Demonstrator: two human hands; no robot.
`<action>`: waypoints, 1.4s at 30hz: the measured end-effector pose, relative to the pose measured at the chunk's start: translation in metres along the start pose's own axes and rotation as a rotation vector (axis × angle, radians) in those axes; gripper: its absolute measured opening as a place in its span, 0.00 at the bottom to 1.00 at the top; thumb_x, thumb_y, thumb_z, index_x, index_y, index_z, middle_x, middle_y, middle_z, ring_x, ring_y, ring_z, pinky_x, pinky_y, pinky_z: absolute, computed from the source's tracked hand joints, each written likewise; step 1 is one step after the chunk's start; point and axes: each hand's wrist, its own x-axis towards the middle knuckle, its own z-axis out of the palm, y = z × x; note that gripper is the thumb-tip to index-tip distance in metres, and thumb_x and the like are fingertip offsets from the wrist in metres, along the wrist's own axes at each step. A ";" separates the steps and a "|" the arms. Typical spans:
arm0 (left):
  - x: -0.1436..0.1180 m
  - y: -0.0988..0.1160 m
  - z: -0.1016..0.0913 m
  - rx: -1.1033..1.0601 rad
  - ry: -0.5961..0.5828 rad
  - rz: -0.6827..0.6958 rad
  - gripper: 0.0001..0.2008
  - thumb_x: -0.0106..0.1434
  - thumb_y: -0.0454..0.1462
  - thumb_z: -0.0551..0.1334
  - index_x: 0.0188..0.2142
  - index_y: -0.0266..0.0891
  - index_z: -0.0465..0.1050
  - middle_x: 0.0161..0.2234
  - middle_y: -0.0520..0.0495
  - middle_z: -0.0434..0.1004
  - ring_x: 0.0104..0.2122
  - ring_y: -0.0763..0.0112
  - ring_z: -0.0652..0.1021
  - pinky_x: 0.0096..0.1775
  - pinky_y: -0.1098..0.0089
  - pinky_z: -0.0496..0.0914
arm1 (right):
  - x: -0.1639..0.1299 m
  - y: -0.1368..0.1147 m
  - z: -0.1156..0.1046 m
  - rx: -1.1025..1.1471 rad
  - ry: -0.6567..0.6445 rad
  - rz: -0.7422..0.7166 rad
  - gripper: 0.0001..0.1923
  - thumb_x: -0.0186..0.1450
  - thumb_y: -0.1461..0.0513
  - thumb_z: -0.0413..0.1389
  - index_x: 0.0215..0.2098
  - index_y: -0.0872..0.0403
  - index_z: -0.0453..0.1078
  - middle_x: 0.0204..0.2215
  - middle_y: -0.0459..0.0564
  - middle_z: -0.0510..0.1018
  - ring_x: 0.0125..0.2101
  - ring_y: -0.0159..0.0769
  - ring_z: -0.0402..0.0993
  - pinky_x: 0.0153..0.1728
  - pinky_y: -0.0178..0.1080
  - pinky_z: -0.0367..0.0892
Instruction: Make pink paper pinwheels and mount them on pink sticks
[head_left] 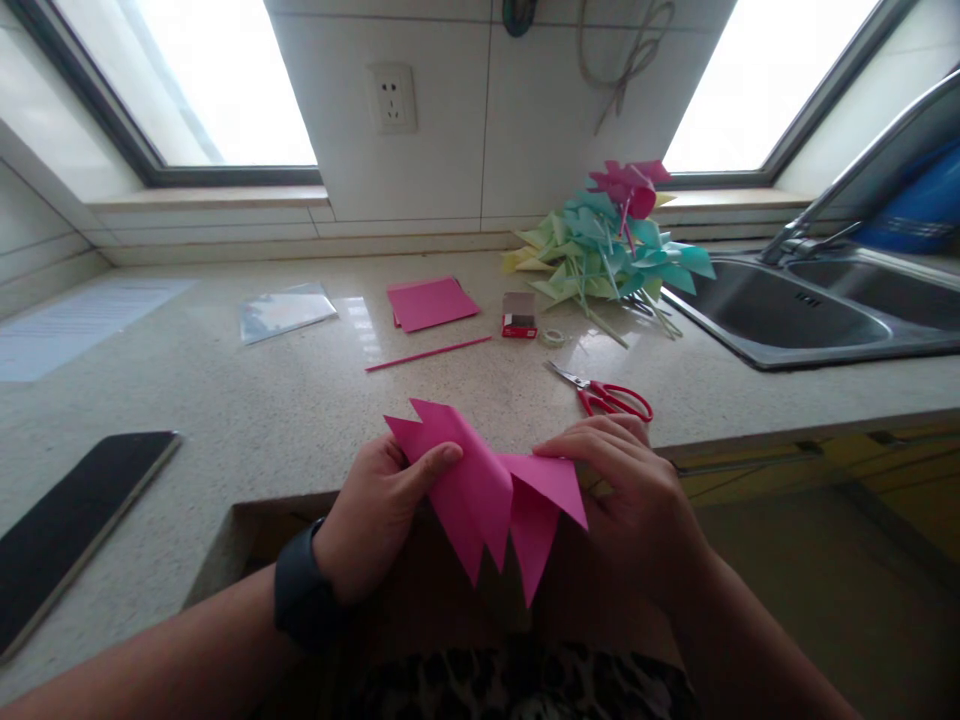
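Note:
A bright pink sheet of paper (469,475), cut into pointed flaps and partly curled over, is held in front of me just past the counter's front edge. My left hand (382,510), with a dark watch on its wrist, pinches the left part, thumb on top. At the right, my right hand (622,490) grips a flap between thumb and fingers; part of the thumb is hidden. Just beyond that hand lie red-handled scissors (611,396) on the counter. A thin pink stick (427,354) rests farther back, in front of a small stack of pink paper (435,304).
Pinwheels in yellow, teal and pink (607,245) are heaped at the back right, beside the steel sink (780,310). A small red box (519,316) and a tape roll (553,338) sit mid-counter. Leftward are a clear sleeve (286,312), printed paper (75,320) and a dark slab (82,520).

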 end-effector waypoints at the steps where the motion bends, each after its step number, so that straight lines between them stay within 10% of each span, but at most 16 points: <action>1: 0.000 0.000 -0.001 0.016 0.001 0.007 0.17 0.58 0.46 0.72 0.31 0.33 0.76 0.26 0.48 0.78 0.23 0.73 0.73 0.26 0.73 0.67 | -0.001 -0.001 0.001 0.029 0.018 0.054 0.05 0.65 0.65 0.58 0.38 0.49 0.74 0.32 0.47 0.82 0.34 0.41 0.77 0.41 0.47 0.68; 17: 0.001 -0.001 -0.005 -0.106 -0.117 0.010 0.19 0.56 0.48 0.74 0.34 0.33 0.79 0.30 0.44 0.82 0.26 0.69 0.78 0.31 0.72 0.71 | -0.014 -0.014 0.022 0.839 0.097 0.716 0.08 0.66 0.56 0.59 0.35 0.52 0.74 0.27 0.46 0.77 0.24 0.33 0.71 0.23 0.34 0.65; 42: 0.001 0.004 0.004 -0.313 -0.244 -0.102 0.20 0.65 0.33 0.67 0.56 0.38 0.69 0.48 0.39 0.81 0.40 0.62 0.84 0.41 0.65 0.78 | -0.017 -0.014 0.026 1.226 0.117 0.914 0.13 0.62 0.56 0.65 0.43 0.52 0.73 0.34 0.48 0.84 0.27 0.33 0.79 0.29 0.32 0.74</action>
